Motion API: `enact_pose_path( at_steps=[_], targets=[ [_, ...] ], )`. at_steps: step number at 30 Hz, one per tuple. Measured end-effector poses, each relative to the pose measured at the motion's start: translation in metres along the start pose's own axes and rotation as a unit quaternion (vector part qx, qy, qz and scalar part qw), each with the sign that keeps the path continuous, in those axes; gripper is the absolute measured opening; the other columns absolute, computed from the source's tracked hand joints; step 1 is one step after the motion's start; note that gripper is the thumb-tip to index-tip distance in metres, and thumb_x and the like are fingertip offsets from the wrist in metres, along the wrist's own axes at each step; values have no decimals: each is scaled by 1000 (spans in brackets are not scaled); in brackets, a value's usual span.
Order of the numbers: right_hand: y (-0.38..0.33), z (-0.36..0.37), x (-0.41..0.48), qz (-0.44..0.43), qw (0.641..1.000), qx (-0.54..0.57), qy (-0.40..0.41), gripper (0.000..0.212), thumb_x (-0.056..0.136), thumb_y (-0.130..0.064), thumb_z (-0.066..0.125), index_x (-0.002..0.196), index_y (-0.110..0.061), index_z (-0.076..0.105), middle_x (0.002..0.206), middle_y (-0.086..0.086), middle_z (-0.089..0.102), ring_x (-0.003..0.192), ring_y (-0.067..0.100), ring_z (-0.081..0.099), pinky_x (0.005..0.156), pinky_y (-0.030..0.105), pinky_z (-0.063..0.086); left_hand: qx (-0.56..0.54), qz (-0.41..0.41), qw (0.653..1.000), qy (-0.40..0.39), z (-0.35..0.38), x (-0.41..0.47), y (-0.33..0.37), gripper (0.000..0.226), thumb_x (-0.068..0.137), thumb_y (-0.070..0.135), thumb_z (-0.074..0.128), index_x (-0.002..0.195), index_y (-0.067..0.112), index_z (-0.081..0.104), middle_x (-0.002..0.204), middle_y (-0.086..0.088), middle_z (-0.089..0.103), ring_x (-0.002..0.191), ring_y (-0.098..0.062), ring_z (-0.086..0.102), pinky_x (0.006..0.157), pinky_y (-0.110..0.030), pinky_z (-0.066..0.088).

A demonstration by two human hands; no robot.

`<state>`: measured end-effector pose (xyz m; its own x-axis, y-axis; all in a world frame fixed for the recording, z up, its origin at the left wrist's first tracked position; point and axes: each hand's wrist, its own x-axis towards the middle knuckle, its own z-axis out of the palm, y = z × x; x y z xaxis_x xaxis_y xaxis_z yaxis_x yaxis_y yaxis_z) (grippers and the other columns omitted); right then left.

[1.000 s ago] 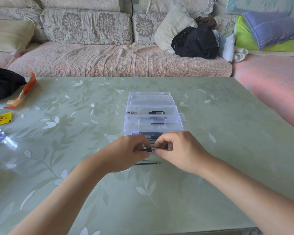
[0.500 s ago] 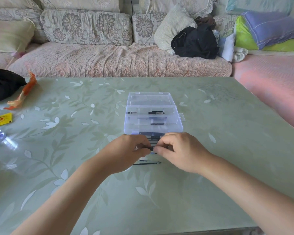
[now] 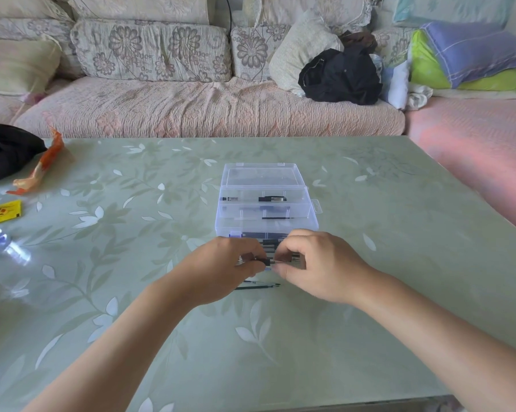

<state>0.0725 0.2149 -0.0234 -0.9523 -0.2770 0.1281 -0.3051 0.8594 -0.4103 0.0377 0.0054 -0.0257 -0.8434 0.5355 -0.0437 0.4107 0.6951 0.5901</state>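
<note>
Slim black-and-silver pen part (image 3: 268,261) lies crosswise, left to right, just in front of the clear plastic compartment box (image 3: 262,176). Left hand (image 3: 224,272) pinches one end, right hand (image 3: 316,266) the other; hands close together, equally near.

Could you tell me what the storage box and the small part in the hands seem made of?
The storage box looks like clear, glossy plastic: its contents show through. The small part, pinched by the left hand and right hand, seems black plastic with a shiny, perhaps metal, tip.
</note>
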Motion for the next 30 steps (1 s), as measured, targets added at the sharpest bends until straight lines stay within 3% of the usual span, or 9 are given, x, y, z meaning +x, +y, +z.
enact_pose_path(
  at_steps=[5, 10, 13, 17, 22, 25, 28, 30],
  targets=[
    [2, 0, 0, -9, 1000, 4, 7, 8, 85, -37, 64, 83, -31, 60, 78, -20, 51, 67, -5, 49, 58, 15, 30, 3, 9, 1000, 4, 1, 1, 2, 6, 91, 39, 58, 87, 43, 61, 75, 27, 61, 66, -5, 58, 62, -24, 47],
    [3, 3, 0, -28, 999, -14, -15, 17, 94, -41, 53, 89, -30, 64, 81, -16, 51, 74, 7, 47, 65, 26, 39, -4, 9, 1000, 11, 1, 1, 1, 2, 90, 40, 60, 90, 41, 63, 77, 23, 63, 70, -5, 60, 70, -29, 52],
    [4, 0, -1, -18, 1000, -13, 2, 11, 87, -42, 59, 95, -34, 60, 89, -18, 58, 75, 0, 50, 66, 19, 40, 0, 11, 1000, 13, 0, 2, 3, 4, 90, 40, 60, 91, 41, 63, 75, 24, 62, 69, -4, 59, 69, -28, 51],
    [4, -2, -3, -18, 1000, 0, 10, 11, 84, -32, 65, 88, -34, 54, 89, -20, 59, 74, -12, 48, 60, 10, 30, 9, 11, 1000, 15, 1, 2, 5, 4, 91, 40, 59, 91, 40, 63, 75, 26, 62, 68, -3, 57, 66, -24, 48],
    [6, -1, -6, -11, 1000, 2, -7, 10, 88, -39, 62, 90, -32, 56, 91, -17, 60, 79, 3, 52, 70, 21, 42, 21, 11, 1000, 1, 4, 2, 8, 9, 93, 38, 56, 88, 41, 62, 78, 23, 64, 69, -4, 57, 59, -20, 44],
    [8, -3, -8, -25, 1000, -14, 2, 10, 90, -40, 59, 92, -30, 58, 90, -16, 59, 68, -1, 47, 64, 19, 37, 4, 0, 1000, -9, 7, 4, 11, 14, 94, 37, 55, 83, 41, 62, 79, 22, 65, 64, -2, 56, 56, -19, 43],
    [10, -6, -11, -42, 998, -39, 20, 11, 91, -39, 58, 92, -29, 63, 83, -16, 51, 66, 8, 42, 59, 21, 31, -29, -15, 999, -14, 9, 6, 14, 16, 94, 34, 54, 83, 38, 64, 77, 19, 66, 59, -1, 53, 62, -26, 49],
    [11, -7, -10, -33, 999, -27, 27, 11, 92, -37, 58, 91, -28, 64, 80, -17, 50, 70, 9, 42, 62, 22, 32, -15, -12, 1000, -2, 11, 6, 18, 18, 95, 33, 53, 82, 35, 65, 78, 20, 66, 57, 0, 52, 55, -17, 42]
  ],
)
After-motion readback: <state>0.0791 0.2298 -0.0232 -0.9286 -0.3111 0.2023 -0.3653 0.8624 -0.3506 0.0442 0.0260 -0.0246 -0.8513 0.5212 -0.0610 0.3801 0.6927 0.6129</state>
